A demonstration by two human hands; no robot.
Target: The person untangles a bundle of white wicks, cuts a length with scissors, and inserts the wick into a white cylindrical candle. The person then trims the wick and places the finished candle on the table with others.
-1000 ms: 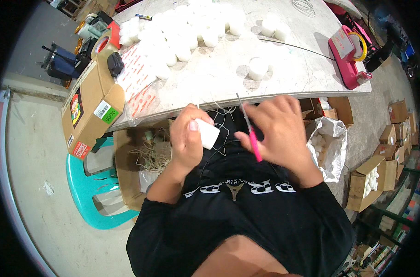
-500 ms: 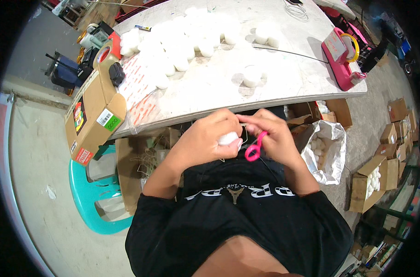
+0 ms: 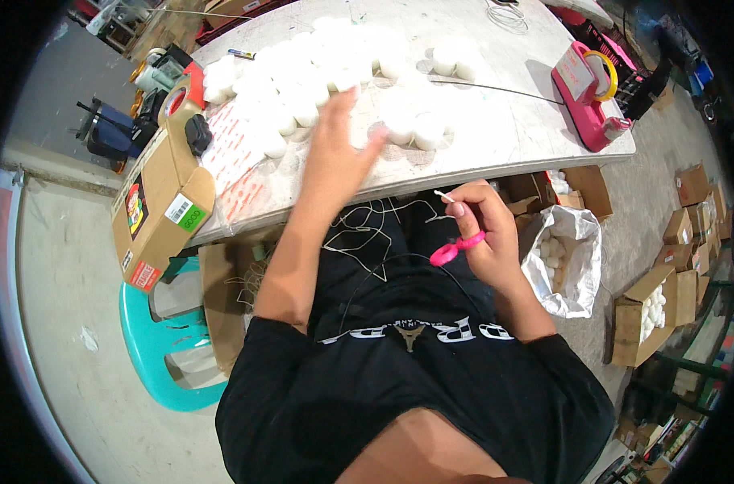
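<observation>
Over the near side of the white table [image 3: 504, 121], my left hand [image 3: 337, 153] is stretched out, thumb apart from the fingers and slightly blurred, with nothing seen in it. Just right of it sit a few round white balls [image 3: 428, 131]; a large cluster of similar white balls [image 3: 322, 60] lies beyond the fingertips. My right hand [image 3: 489, 226], in front of the table edge, pinches the end of a pale string [image 3: 444, 196] between thumb and finger. Pink-handled scissors [image 3: 457, 248] hang on that hand; their blades cannot be made out. More loose string [image 3: 367, 230] lies across my lap.
A pink tape dispenser [image 3: 583, 105] stands at the table's right end, a cardboard box [image 3: 161, 206] at its left corner. Below are a teal chair [image 3: 137, 339], a silver-lined bag [image 3: 578, 278] of white balls and an open carton [image 3: 625, 339]. A thin dark rod [image 3: 504, 89] lies on the tabletop.
My left hand has left my right hand and moved forward over the table; the white ball it held is no longer in it. A ball now sits beside the others near that hand.
</observation>
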